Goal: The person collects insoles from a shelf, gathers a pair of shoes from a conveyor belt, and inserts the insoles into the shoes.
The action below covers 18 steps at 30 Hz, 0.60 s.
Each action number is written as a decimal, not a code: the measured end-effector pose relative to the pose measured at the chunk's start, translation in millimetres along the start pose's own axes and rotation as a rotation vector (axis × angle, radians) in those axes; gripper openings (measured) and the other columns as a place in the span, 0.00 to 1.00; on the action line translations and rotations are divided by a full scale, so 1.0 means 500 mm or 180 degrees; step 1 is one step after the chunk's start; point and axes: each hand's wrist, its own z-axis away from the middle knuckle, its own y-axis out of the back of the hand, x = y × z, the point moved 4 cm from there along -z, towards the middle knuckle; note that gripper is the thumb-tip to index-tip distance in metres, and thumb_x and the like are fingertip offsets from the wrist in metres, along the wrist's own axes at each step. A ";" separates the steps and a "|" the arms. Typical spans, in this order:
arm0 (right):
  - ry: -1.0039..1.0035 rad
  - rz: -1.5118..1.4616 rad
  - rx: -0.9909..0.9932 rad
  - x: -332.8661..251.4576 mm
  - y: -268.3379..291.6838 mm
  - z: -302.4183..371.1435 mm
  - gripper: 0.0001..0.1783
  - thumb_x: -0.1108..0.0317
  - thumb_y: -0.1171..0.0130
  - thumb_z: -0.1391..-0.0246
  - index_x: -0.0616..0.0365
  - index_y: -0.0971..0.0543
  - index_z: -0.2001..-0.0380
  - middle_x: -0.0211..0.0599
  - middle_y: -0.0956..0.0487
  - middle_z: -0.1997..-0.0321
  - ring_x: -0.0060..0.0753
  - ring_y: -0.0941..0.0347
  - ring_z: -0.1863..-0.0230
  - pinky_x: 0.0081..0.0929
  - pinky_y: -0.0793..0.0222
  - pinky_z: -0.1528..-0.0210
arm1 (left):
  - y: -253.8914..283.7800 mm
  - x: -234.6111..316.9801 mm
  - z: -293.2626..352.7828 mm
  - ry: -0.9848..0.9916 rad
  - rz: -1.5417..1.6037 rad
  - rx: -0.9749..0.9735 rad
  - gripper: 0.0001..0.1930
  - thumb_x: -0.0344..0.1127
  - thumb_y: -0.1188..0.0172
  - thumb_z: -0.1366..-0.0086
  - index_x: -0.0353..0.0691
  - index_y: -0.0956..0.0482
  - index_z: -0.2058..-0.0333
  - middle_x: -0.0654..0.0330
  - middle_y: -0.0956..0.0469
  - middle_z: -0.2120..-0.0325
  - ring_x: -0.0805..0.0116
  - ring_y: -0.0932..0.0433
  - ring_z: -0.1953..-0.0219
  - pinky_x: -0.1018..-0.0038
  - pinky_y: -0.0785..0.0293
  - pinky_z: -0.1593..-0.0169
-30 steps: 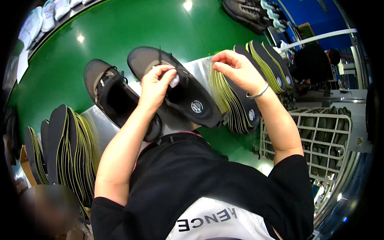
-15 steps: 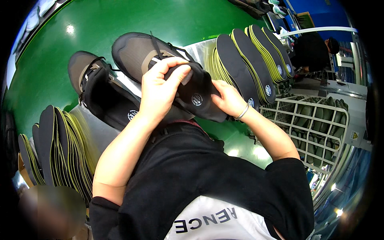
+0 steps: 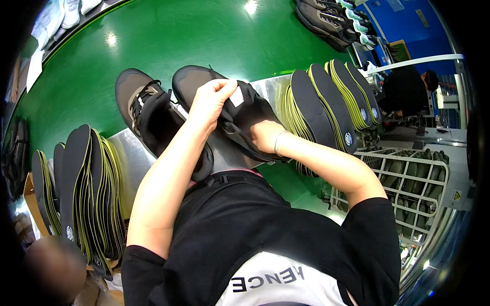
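Observation:
Two brown-and-black lace-up shoes lie side by side in front of me, toes pointing away. My left hand (image 3: 210, 104) pinches the black tongue (image 3: 249, 93) of the right shoe (image 3: 190, 83), next to a pale label (image 3: 236, 97). Into that shoe's opening, near the heel, reaches my right hand (image 3: 266, 135); its fingers are hidden inside. The left shoe (image 3: 130, 87) rests beside my left forearm, untouched by either hand, its opening partly covered by the arm.
Stacks of black insoles with yellow-green edges stand on both sides, right (image 3: 312, 102) and left (image 3: 76, 176), along a metal shelf (image 3: 227, 157). Beyond it runs a green surface (image 3: 204, 41). A white wire basket (image 3: 398, 186) is at right; another person (image 3: 406, 89) works far right.
My right hand has gone from gripping the shoe's heel edge to reaching inside the shoe. The left hand still holds the tongue. The view has shifted, so the shoes appear farther right and lower.

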 end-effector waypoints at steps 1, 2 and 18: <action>-0.0055 0.0017 -0.0016 -0.005 0.002 0.004 0.14 0.63 0.45 0.64 0.63 0.24 0.76 0.52 0.26 0.71 0.48 0.29 0.66 0.36 0.33 0.62 | 0.001 0.000 0.002 -0.0023 -0.0016 0.0025 0.13 0.36 0.42 0.48 0.32 0.27 0.69 0.63 0.26 0.75 0.78 0.30 0.73 0.82 0.34 0.65; -0.0110 0.0043 -0.0032 -0.009 0.003 0.006 0.14 0.63 0.45 0.64 0.64 0.24 0.76 0.52 0.26 0.71 0.48 0.29 0.65 0.36 0.33 0.62 | 0.000 0.000 0.004 -0.0016 0.0018 0.0055 0.13 0.36 0.41 0.48 0.31 0.27 0.69 0.63 0.26 0.75 0.77 0.30 0.73 0.82 0.34 0.65; 0.0219 0.0082 -0.0076 0.003 0.005 0.006 0.13 0.63 0.51 0.59 0.61 0.24 0.76 0.50 0.26 0.71 0.46 0.29 0.66 0.36 0.35 0.61 | -0.003 0.011 -0.005 -0.0319 -0.0705 0.0173 0.12 0.37 0.43 0.47 0.34 0.27 0.69 0.64 0.26 0.75 0.78 0.30 0.72 0.82 0.34 0.66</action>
